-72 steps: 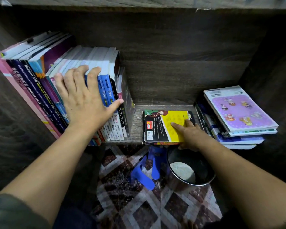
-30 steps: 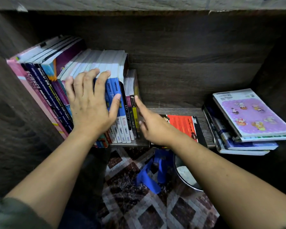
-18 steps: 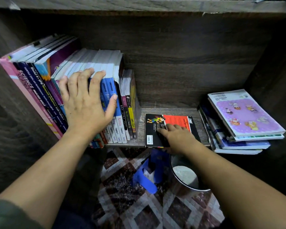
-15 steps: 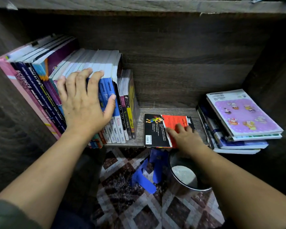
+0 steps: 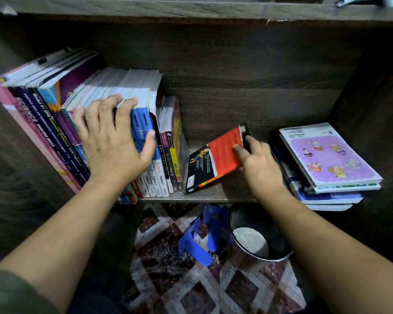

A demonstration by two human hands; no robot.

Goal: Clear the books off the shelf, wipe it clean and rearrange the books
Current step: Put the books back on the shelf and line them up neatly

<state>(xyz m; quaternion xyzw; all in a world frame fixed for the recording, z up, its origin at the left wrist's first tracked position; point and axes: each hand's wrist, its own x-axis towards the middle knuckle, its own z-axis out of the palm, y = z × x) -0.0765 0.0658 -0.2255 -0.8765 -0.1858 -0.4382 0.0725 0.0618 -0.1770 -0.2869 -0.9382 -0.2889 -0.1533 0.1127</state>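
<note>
My right hand point(image 5: 260, 168) has its fingers curled over the far right edge of the red-and-black book point(image 5: 216, 162), pinching it. The thumb is hidden under the cover, so I can't say how deep the hold goes. That edge is tipped up off the board while the book's near left corner rests on the shelf point(image 5: 227, 193), in the gap at the middle. My left hand point(image 5: 114, 143) lies flat and spread wide on the spines of the upright row point(image 5: 132, 85), thumb along a blue spine, pressing the leaning books toward the left wall and holding nothing. Just left of the tilted book stands the thin yellow-spined book point(image 5: 174, 159) that ends the row. Just right of my right hand, a flat stack point(image 5: 327, 159) with a purple cover on top fills the right end of the shelf. Below the shelf edge, on the patterned floor point(image 5: 191, 291), a metal pot point(image 5: 279, 257) stands next to something blue point(image 5: 195, 248), which I can't identify. I judge this to be the rearranging step — loose books going back into the row one by one, with the flat stack not yet stood up. The next move calls for swinging this book fully upright with its spine facing me and sliding it in tight against the yellow one. My left hand has to brace the row so it doesn't slump into the gap — a thin paperback will flop if I let go early.
</note>
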